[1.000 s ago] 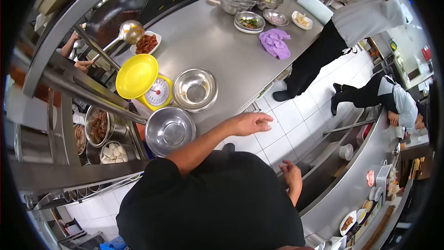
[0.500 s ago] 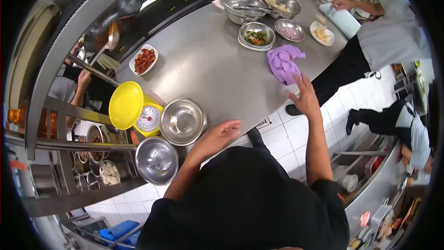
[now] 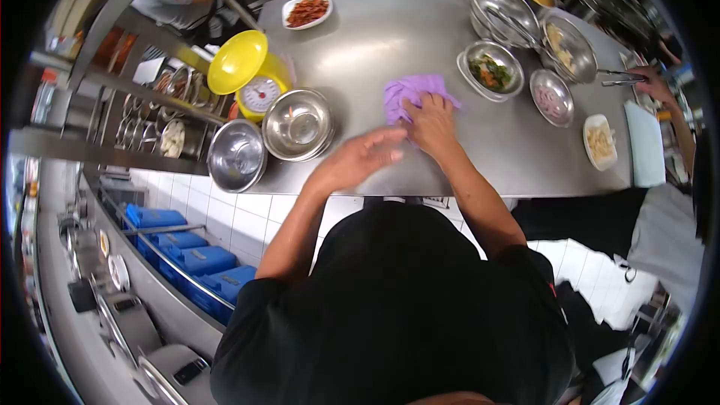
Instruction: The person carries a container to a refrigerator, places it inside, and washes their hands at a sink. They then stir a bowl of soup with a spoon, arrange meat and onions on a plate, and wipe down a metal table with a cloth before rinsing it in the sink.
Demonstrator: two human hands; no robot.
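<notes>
On the steel table lies a crumpled purple cloth. My right hand presses down on it, fingers spread over the cloth. My left hand is just left of the cloth, over the front part of the table, with nothing in it; its fingers are apart and slightly blurred. Left of that hand stand two steel bowls, one on the table and another at its left front corner. Behind them is a scale with a yellow pan.
A white dish of red pieces is at the back. To the right are a bowl of mixed vegetables, a bowl of sliced onion, a white dish and larger bowls. A co-worker's hand holds tongs at the far right.
My right hand has come down onto the purple cloth, which has shifted left on the table. My left hand remains empty. The view has turned, and a co-worker's hand now holds tongs.
</notes>
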